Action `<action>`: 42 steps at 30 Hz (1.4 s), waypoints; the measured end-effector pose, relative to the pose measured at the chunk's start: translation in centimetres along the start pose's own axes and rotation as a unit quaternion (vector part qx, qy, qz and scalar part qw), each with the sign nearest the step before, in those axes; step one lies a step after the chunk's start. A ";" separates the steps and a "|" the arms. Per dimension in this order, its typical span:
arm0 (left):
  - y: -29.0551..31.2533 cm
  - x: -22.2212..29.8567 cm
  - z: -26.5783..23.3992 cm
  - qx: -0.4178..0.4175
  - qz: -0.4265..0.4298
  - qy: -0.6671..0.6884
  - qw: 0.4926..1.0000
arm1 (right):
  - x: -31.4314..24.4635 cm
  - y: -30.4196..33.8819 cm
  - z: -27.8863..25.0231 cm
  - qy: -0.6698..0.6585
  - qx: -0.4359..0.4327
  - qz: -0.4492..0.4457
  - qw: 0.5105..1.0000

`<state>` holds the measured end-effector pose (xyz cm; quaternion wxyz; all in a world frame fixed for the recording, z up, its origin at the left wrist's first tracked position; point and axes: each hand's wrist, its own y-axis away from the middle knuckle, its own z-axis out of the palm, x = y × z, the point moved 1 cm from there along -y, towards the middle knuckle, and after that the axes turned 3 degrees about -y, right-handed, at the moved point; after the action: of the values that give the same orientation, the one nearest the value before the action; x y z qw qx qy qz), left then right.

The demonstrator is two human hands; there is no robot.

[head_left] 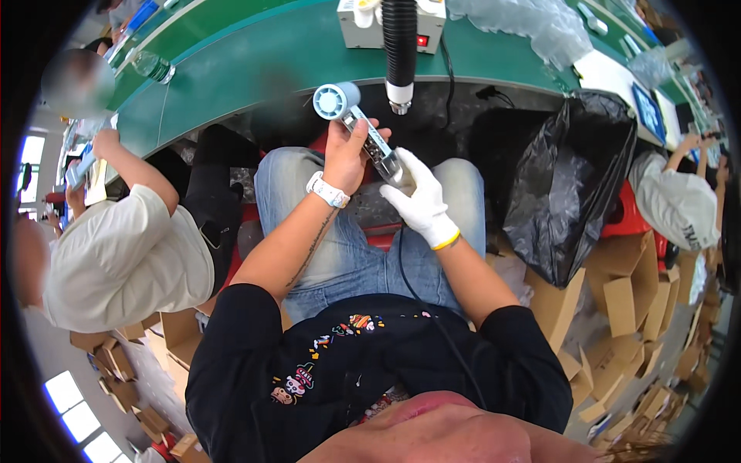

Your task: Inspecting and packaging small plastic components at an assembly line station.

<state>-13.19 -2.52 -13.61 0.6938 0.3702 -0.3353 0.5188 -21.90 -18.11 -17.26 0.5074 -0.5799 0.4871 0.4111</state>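
Note:
A light blue handheld fan [336,101] with a round, slotted head is held above my lap. Its handle [373,144] shows dark inner parts along its length and a clear-looking lower end. My bare left hand [345,157] is closed around the handle below the head, thumb on top. My right hand [422,204], in a white glove with a yellow cuff edge, grips the handle's lower end between thumb and fingers. Some of its fingertips are hidden by the fan.
Beyond the fan hangs a black ribbed hose [399,58] with a metal nozzle, before a white box [351,27] with a red switch on the green table [255,85]. A black plastic bag [552,193] stands at right, near cardboard boxes [617,301]. A co-worker [135,255] sits at left.

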 end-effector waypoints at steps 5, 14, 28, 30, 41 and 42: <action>-0.5 -1.3 -1.9 -0.066 0.006 -0.022 0.998 | 0.7 0.0 -0.5 -0.348 -0.051 0.215 0.911; 0.6 -1.4 -4.0 -0.132 0.080 -0.078 0.985 | 3.3 -0.5 -0.2 -0.262 0.010 0.164 0.951; 1.2 -3.0 -3.5 -0.100 0.142 -0.382 0.908 | 4.6 -2.6 -1.4 -0.534 0.123 0.373 0.749; 1.5 -3.2 -3.1 -0.111 0.195 -0.410 0.884 | 4.3 -2.4 -1.7 -0.532 0.100 0.444 0.715; -0.4 -2.4 -6.2 -0.100 -0.359 -0.100 0.923 | 5.8 -0.6 -2.0 -0.015 -0.034 -0.073 0.997; -0.3 -2.7 -6.3 -0.099 -0.275 -0.122 0.949 | 6.2 -1.1 -1.7 -0.162 0.011 0.007 0.987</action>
<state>-12.99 1.59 -19.12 0.7961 0.4383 -0.3524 0.2235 -19.74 -20.71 -22.81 0.5830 -0.4963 0.4072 0.4979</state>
